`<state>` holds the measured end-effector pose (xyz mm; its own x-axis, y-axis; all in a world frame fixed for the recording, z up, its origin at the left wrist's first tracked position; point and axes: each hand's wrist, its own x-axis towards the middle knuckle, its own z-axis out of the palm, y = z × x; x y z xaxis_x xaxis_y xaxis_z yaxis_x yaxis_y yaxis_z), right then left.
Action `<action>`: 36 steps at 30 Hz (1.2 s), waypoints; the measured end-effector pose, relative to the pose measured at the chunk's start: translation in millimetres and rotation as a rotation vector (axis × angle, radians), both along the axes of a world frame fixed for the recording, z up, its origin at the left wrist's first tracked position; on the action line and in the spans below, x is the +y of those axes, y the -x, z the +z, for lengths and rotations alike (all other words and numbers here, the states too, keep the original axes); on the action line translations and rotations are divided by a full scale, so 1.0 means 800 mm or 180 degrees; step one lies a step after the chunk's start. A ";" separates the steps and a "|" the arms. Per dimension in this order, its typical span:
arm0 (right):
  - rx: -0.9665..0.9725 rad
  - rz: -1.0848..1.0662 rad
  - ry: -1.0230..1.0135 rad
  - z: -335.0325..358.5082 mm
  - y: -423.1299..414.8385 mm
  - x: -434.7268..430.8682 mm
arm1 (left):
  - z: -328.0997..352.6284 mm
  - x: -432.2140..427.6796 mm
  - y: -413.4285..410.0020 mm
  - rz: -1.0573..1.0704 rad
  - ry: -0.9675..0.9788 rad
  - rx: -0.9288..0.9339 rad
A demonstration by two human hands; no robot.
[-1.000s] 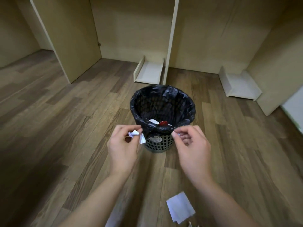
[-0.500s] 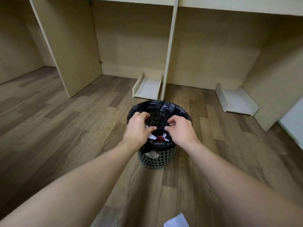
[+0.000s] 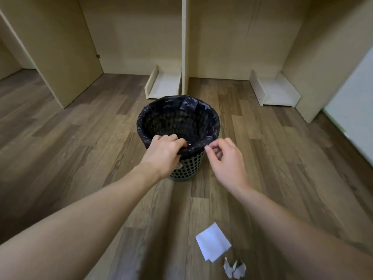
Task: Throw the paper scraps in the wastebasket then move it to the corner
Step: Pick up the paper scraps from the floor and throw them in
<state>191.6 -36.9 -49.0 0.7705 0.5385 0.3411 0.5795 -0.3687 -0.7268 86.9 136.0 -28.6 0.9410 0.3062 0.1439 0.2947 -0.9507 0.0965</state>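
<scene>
The grey mesh wastebasket (image 3: 186,172) with its black bag liner (image 3: 210,120) stands on the wooden floor in the middle of the view. My left hand (image 3: 163,153) lies against its near rim with the fingers bent over the liner's edge; the fingertips are hidden, and no paper shows in the hand. My right hand (image 3: 226,158) hovers just outside the rim on the right, fingers loosely curled and empty. A flat white paper sheet (image 3: 213,242) lies on the floor near me. A crumpled paper scrap (image 3: 234,270) lies just below it.
Beige cabinet panels rise behind the basket, with a vertical divider (image 3: 184,45) directly beyond it. Two low white shelf pieces (image 3: 164,85) (image 3: 276,90) rest on the floor at the wall. A white surface (image 3: 355,102) stands at the right.
Both hands have pulled back from over the basket's opening to its near rim. The white scrap that my left hand held a second ago is no longer visible in it.
</scene>
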 end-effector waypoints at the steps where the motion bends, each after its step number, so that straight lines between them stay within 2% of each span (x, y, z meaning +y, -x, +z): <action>1: -0.0027 0.0047 0.0005 -0.008 0.004 -0.010 | -0.001 -0.002 0.000 -0.0025 0.0023 -0.0084; 3: -0.0047 0.0222 0.0223 -0.031 0.011 -0.031 | -0.003 -0.008 0.004 -0.0169 0.0114 -0.0186; 5: 0.0100 0.0489 0.0831 -0.060 0.021 -0.051 | -0.005 -0.016 0.015 -0.0343 0.0220 -0.0302; 9: 0.0708 0.0688 0.2970 -0.135 0.049 -0.092 | -0.014 -0.048 0.057 -0.0550 0.0532 -0.0430; 12: 0.1266 0.0661 0.3417 -0.179 0.066 -0.118 | -0.024 -0.070 0.087 -0.0625 0.0623 -0.0578; 19: 0.1842 0.0432 0.3271 -0.210 0.071 -0.134 | -0.029 -0.101 0.114 -0.0793 0.0697 -0.0626; 22: 0.1936 0.0389 0.3200 -0.211 0.078 -0.136 | -0.026 -0.119 0.124 -0.0899 0.0361 -0.0815; 25: 0.2237 0.0349 0.2948 -0.213 0.078 -0.140 | -0.044 -0.143 0.140 -0.1562 -0.0018 -0.0926; 27: 0.2406 0.0315 0.2697 -0.213 0.071 -0.145 | -0.070 -0.157 0.152 -0.2051 -0.0130 -0.0753; 29: 0.2569 0.0120 0.2419 -0.209 0.062 -0.155 | -0.097 -0.170 0.157 -0.2150 -0.0022 -0.0460; 31: 0.2720 -0.0166 0.2003 -0.195 0.049 -0.167 | -0.118 -0.177 0.151 -0.1953 0.0125 -0.0138; 36: 0.2646 -0.0744 0.0947 -0.116 0.009 -0.187 | -0.169 -0.193 0.118 -0.1310 0.0632 0.0678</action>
<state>184.1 -186.2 -141.7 0.8065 0.3147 -0.5006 -0.2013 -0.6499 -0.7328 -7.6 -18.4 -163.5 0.9917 -0.0944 -0.0878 -0.0680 -0.9617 0.2657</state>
